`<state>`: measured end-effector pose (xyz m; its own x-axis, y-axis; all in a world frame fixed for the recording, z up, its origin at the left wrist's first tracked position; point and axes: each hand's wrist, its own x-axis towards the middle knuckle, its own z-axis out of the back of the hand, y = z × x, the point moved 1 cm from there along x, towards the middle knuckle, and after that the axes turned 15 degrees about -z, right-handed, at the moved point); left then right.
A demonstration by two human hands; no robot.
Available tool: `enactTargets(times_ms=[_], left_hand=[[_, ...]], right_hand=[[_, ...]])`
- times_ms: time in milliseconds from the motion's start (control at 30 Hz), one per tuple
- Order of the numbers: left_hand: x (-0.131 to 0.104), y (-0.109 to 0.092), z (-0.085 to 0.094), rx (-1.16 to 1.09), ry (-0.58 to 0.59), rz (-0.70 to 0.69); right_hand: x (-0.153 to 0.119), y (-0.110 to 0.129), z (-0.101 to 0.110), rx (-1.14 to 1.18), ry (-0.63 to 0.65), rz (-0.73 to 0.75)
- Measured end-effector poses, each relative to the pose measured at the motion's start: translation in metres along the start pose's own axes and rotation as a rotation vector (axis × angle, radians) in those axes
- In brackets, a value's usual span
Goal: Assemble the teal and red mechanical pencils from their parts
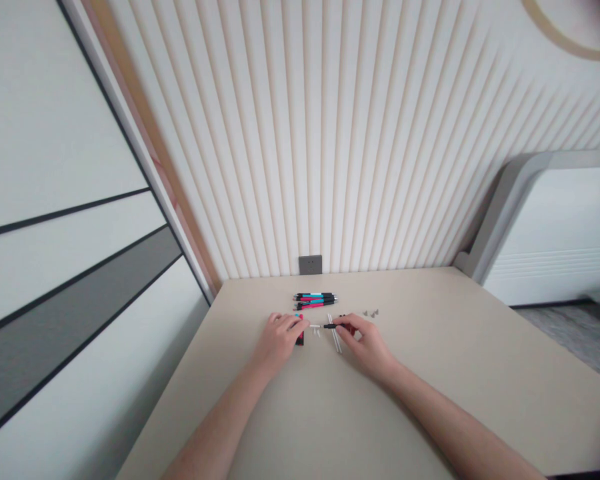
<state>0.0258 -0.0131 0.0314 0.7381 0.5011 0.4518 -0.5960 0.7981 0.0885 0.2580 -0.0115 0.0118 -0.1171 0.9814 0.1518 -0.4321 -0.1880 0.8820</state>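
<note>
My left hand (279,335) is closed in a pinch on a thin white pen refill (315,325), whose end points to the right. My right hand (364,341) grips a black pen part (329,326) between thumb and fingers, its tip facing the refill across a small gap. Beneath my left fingers lie black and pink pen barrels (301,339), partly covered. White refills (336,339) lie on the table by my right fingertips. Between the hands are tiny white pieces (317,333). Something dark red beside my right fingers is mostly hidden.
Behind the hands, several assembled pens (316,301) in blue, pink and black lie in a pile on the beige table (300,413). Small grey pieces (371,313) sit to the right. A dark socket (311,265) is on the ribbed wall; a cabinet (55,280) borders the left.
</note>
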Motion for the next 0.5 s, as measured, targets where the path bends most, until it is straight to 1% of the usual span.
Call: enactTargets(times_ms=[300,500], left_hand=[[-0.003,0.005,-0.002,0.015,0.0,0.083],[-0.003,0.005,0.001,0.013,-0.019,0.142]], right_hand=[[0.005,-0.007,0.011,-0.041,-0.078,-0.042],[0.011,-0.011,0.025,-0.089,-0.182,-0.076]])
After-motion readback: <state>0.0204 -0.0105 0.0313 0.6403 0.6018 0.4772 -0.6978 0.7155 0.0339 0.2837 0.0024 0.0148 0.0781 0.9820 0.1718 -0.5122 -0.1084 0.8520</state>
